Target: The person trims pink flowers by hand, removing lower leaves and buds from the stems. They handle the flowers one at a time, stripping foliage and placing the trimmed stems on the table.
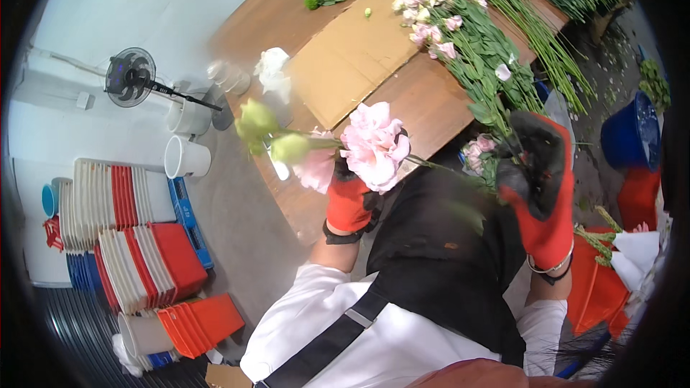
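My left hand [349, 206], in a red and black work glove, is shut on a flowering stem, probably lisianthus. Its ruffled pink bloom [376, 146] hides most of my fingers. A second pink bloom [314, 164] and blurred pale green buds [269, 132] reach out to the left. The thin green stem [431, 164] runs right, toward blurred leaves over my black apron [447, 258]. My right hand [539, 172], gloved alike, is raised with its black palm showing and its fingers curled beside leafy stems; whether it grips anything is unclear.
Flat cardboard [356, 54] covers part of the wooden table [431, 105]. Bunches of pink flowers [431, 5] lie there, their green stems [539, 48] overhanging the edge. A blue bucket [628, 132] stands right. Stacked crates [145, 264], white buckets [187, 156] and a fan [130, 76] are left.
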A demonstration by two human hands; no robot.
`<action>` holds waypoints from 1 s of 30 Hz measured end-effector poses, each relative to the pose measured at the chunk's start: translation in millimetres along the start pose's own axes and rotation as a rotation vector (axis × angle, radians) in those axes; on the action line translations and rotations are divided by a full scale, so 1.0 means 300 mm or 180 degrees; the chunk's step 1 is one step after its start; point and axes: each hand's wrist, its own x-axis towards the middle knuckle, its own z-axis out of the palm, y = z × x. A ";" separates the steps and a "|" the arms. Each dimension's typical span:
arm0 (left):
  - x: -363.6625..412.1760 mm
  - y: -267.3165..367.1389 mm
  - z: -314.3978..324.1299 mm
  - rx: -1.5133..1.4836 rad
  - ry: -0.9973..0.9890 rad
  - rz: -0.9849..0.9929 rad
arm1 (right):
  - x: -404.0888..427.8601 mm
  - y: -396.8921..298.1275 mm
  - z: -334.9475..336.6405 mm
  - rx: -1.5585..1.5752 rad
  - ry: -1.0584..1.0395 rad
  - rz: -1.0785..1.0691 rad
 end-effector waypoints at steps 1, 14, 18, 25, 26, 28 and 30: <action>0.023 0.007 -0.011 -0.0491 -0.0365 -0.0264 | -0.011 0.002 -0.021 -0.0161 0.0072 0.0015; -0.232 -0.271 -0.519 0.3571 -0.0393 -0.0023 | -0.084 -0.080 -0.165 -0.2436 -0.0726 -0.0976; -0.211 -0.266 -0.457 0.3396 -0.0252 -0.0192 | -0.099 -0.081 -0.147 -0.2555 -0.0972 -0.1040; -0.201 -0.223 -0.306 0.3179 0.0274 -0.0146 | -0.088 -0.039 -0.119 -0.2940 -0.0886 -0.1072; -0.182 -0.213 -0.294 0.3885 -0.0058 0.0080 | -0.088 -0.030 -0.122 -0.2918 -0.0893 -0.1028; -0.197 -0.214 -0.359 0.3824 0.0064 -0.0131 | -0.092 -0.018 -0.127 -0.2876 -0.0905 -0.0944; -0.195 -0.215 -0.288 0.3419 0.0293 -0.0198 | -0.094 -0.033 -0.130 -0.2851 -0.0719 -0.1011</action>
